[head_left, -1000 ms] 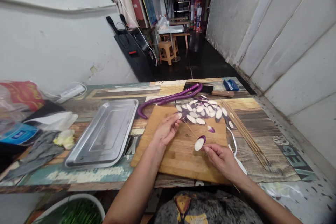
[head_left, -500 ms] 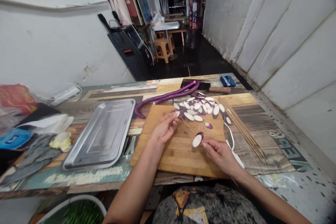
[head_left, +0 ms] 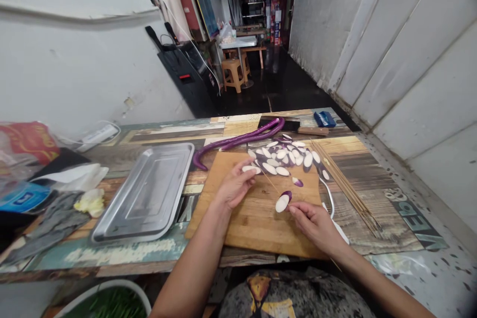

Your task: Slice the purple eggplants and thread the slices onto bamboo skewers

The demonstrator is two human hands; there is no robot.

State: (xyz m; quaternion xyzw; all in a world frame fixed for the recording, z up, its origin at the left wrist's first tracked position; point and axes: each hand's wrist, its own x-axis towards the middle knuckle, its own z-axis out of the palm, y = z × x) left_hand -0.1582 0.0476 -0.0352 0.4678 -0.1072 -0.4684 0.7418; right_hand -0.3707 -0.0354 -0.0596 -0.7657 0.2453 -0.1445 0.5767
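Observation:
Between the thumb and fingers of my left hand (head_left: 235, 186) is a pale oval eggplant slice (head_left: 251, 170), held over the cutting board's far left part. My right hand (head_left: 311, 221) is closed around a thin bamboo skewer (head_left: 271, 183), whose point slants up and left toward the left hand. Two eggplant slices (head_left: 282, 203), white with purple skin, are threaded on it just ahead of my right fingers. A heap of cut eggplant slices (head_left: 282, 171) covers the far edge of the wooden cutting board (head_left: 257, 228). One small purple-skinned end piece (head_left: 297, 182) lies apart on the board.
Left of the board sits a metal tray (head_left: 143, 198). Whole long eggplants (head_left: 238, 140) and a cleaver (head_left: 313, 130) lie behind it, beside a blue box (head_left: 324, 119). More bamboo skewers (head_left: 346, 189) rest at right. A bowl of greens (head_left: 112, 303) stands below the table's front edge.
My left hand has drawn a slice from the near left side of the heap, and it now shows between the fingers. My right hand keeps the skewer nearly in place.

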